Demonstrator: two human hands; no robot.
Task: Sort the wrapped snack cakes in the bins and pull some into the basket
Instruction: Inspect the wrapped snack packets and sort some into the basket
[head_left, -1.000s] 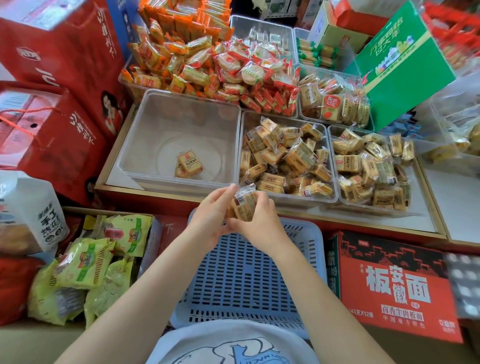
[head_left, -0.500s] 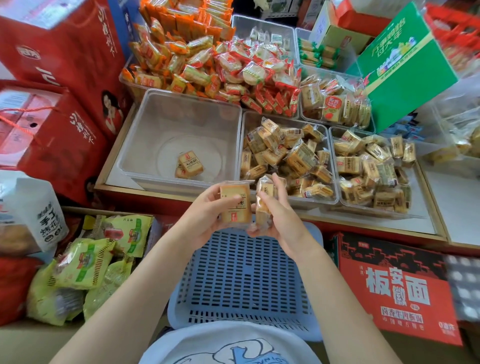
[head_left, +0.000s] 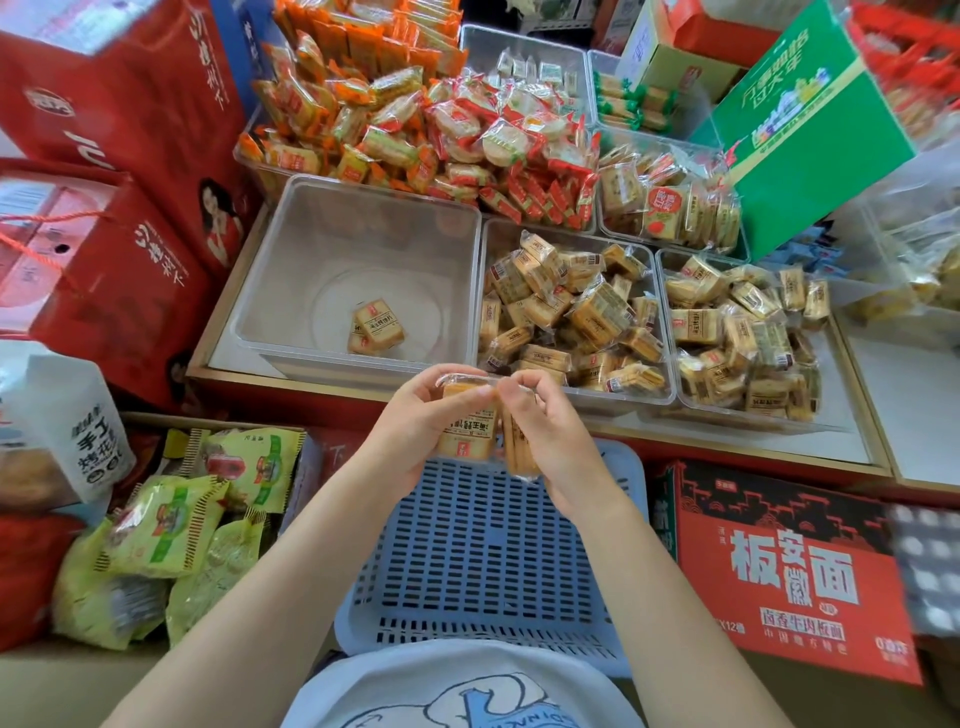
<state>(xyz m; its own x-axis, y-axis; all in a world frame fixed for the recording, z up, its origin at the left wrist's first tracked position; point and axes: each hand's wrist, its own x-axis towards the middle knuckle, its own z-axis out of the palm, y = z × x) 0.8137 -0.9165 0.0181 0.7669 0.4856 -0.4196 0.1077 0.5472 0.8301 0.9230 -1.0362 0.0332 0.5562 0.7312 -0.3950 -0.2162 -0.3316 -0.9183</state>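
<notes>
Right now I have two wrapped snack cakes up between my hands, held over the far edge of the blue slotted basket (head_left: 483, 551). My left hand (head_left: 415, 431) grips the front-facing cake (head_left: 467, 434), a flat tan packet with dark lettering, thumb on its face and fingers curled behind its top edge. My right hand (head_left: 550, 441) pinches the second cake (head_left: 517, 447), which stands edge-on just beside the first; whether the two wrappers touch I cannot tell. Both packets hang above the basket, not in it, and the basket's slotted floor shows bare below my wrists.

Just beyond my hands sits the row of clear bins on the wooden shelf (head_left: 852, 457). The left bin (head_left: 291, 260) holds only a pair of cakes (head_left: 376, 327) stacked near the middle of its floor. The middle bin (head_left: 670, 364) is heaped with the same tan packets, and the right bin (head_left: 670, 270) beside it carries a looser spread of them. Behind these, further bins hold orange-wrapped snacks (head_left: 332, 119) and round red-and-white wrapped crackers (head_left: 498, 140), piled high.

To my left stand red gift boxes (head_left: 104, 270) with cord handles, a white bag (head_left: 67, 415) with dark lettering, and a heap of green-yellow snack bags (head_left: 171, 525). To my right, a red carton (head_left: 779, 566) with large white characters stands beside the basket, and a green box (head_left: 810, 135) leans tilted at the back. My pale printed shirt (head_left: 457, 691) fills the bottom edge.
</notes>
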